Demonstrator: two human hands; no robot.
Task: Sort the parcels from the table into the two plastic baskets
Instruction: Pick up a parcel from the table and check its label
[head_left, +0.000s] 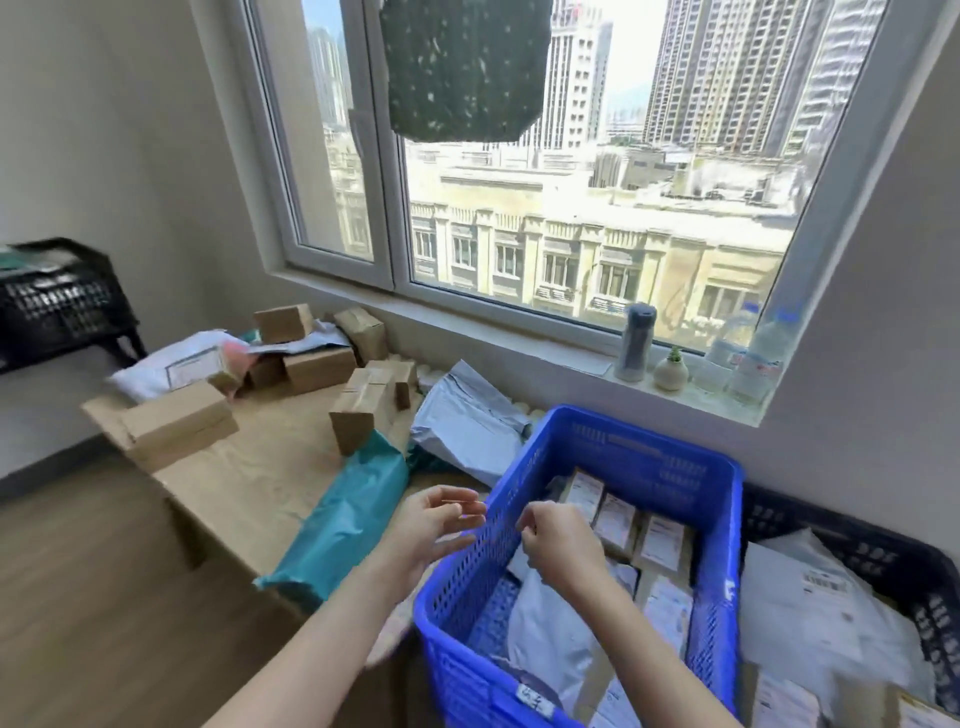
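Labels unreadable. Left grip (441, 525) spread, empty; right grip (553, 535) curled, empty, over blue basket (649, 447); wooden counter (249, 467) leftward.

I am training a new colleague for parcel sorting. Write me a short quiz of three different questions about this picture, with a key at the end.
1. True or false: the left hand holds a parcel.
2. Multiple choice: the teal parcel lies A) in the blue basket, B) on the table, C) on the windowsill.
3. Fill in: the right hand is over the ______ basket.

Key: 1 false, its fingers are open and empty; 2 B; 3 blue.
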